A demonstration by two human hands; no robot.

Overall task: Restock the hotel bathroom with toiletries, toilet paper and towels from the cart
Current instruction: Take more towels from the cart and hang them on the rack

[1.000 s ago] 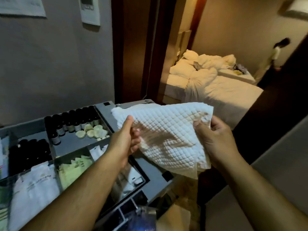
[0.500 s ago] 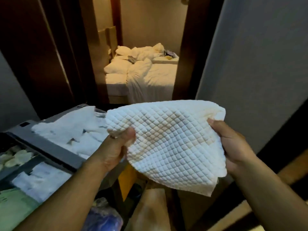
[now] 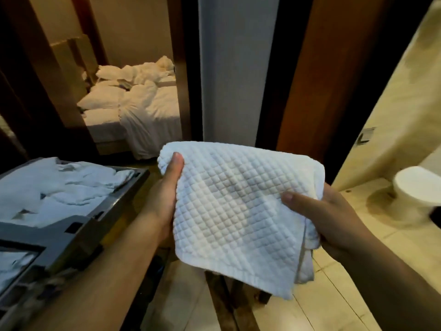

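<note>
A white quilted towel (image 3: pixel 229 211) hangs folded between both hands at the middle of the view. My left hand (image 3: pixel 164 194) grips its left edge, thumb on top. My right hand (image 3: pixel 327 218) grips the right edge, thumb across the front and fingers behind the cloth. The grey cart (image 3: pixel 78 225) stands at the lower left, its top bin holding crumpled white linen (image 3: pixel 59 187).
A doorway at the upper left opens onto a bedroom with an unmade bed (image 3: pixel 140 108). A grey wall section (image 3: pixel 236 68) and a brown door frame (image 3: pixel 317 75) stand ahead. At the right are beige bathroom tiles and a white toilet (image 3: pixel 417 185).
The view has swung right, from the cart's toiletry trays to the bathroom entrance. The towel has gone from spread open to folded over, with both hands still holding it.
</note>
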